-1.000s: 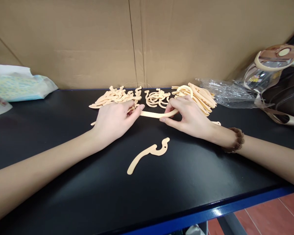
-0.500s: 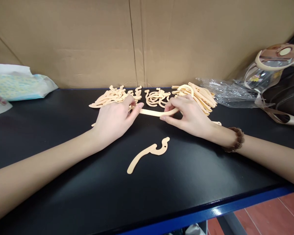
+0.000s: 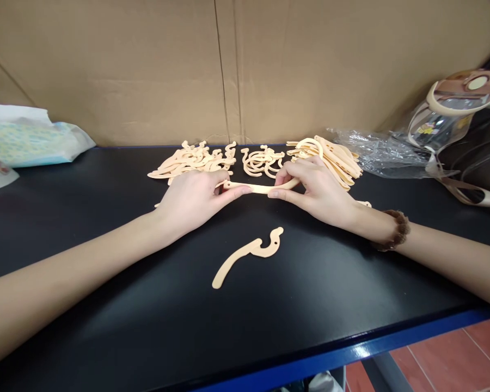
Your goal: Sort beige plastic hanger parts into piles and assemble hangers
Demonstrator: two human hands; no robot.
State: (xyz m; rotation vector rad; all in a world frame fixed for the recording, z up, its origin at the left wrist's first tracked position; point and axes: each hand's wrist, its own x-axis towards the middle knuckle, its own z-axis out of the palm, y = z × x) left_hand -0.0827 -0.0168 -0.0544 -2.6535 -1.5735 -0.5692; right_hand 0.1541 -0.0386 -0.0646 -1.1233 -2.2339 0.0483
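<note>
My left hand point(image 3: 191, 198) and my right hand point(image 3: 316, 190) both pinch one curved cream plastic strip point(image 3: 259, 188), each at one end, just above the black tabletop point(image 3: 106, 218). The strip spans the gap between my fingertips. A single curved cream piece with a hooked end point(image 3: 249, 255) lies flat on the table in front of my hands. Behind my hands lie three heaps of like cream parts: a left pile point(image 3: 191, 159), a middle pile of hook shapes point(image 3: 261, 161) and a right pile point(image 3: 338, 158). My right wrist wears a brown bead bracelet point(image 3: 396, 231).
A cardboard wall point(image 3: 245, 65) closes the back of the table. A pack of tissues in a plastic wrapper point(image 3: 28, 142) lies at the far left. Crumpled clear plastic point(image 3: 375, 155), a bottle with a strap point(image 3: 449, 117) and a dark bag sit at the right. The table's blue front edge point(image 3: 351, 354) runs near.
My hands have drawn slightly closer along the strip, the left fingers sliding right onto it. The piles and the loose piece have not moved.
</note>
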